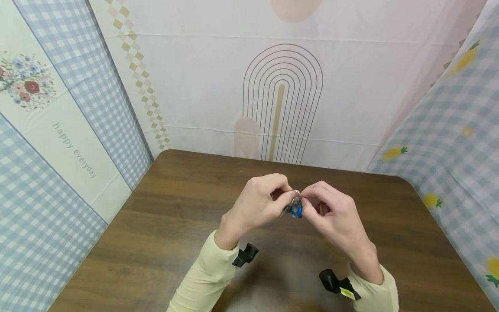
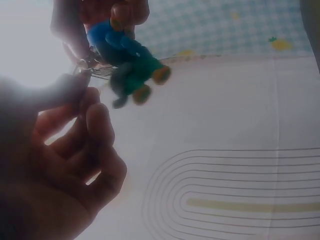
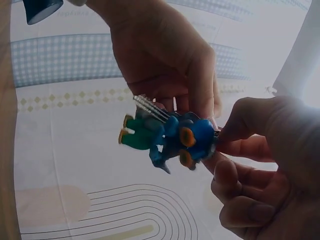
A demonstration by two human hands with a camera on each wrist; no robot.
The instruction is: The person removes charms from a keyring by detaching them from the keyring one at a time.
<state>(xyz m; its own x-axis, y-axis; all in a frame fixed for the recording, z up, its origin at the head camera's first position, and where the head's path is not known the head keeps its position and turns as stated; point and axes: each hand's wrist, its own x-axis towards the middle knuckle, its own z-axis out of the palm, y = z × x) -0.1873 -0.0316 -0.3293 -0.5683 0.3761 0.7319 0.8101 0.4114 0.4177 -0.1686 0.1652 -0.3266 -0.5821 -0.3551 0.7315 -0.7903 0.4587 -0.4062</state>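
Both hands meet over the table, holding a keychain with a small toy figure (image 1: 297, 210). In the right wrist view the figure (image 3: 170, 135) has a blue head with orange parts, a blue top and green legs. A metal ring (image 1: 297, 192) shows between the fingertips. Thin silvery strips (image 3: 151, 109), like keys, lie alongside the figure. My left hand (image 1: 260, 198) pinches the ring side with thumb and index finger. Opposite it, my right hand (image 1: 330, 209) pinches the ring near the figure's head. Fingertips partly hide the ring.
A brown wooden table (image 1: 163, 242) lies beneath the hands. Behind it hangs a white cloth (image 1: 202, 86) with arch lines. Checked cloths hang at the left (image 1: 70, 39) and right (image 1: 440, 143). Black wrist cameras (image 1: 245, 255) sit on both sleeves.
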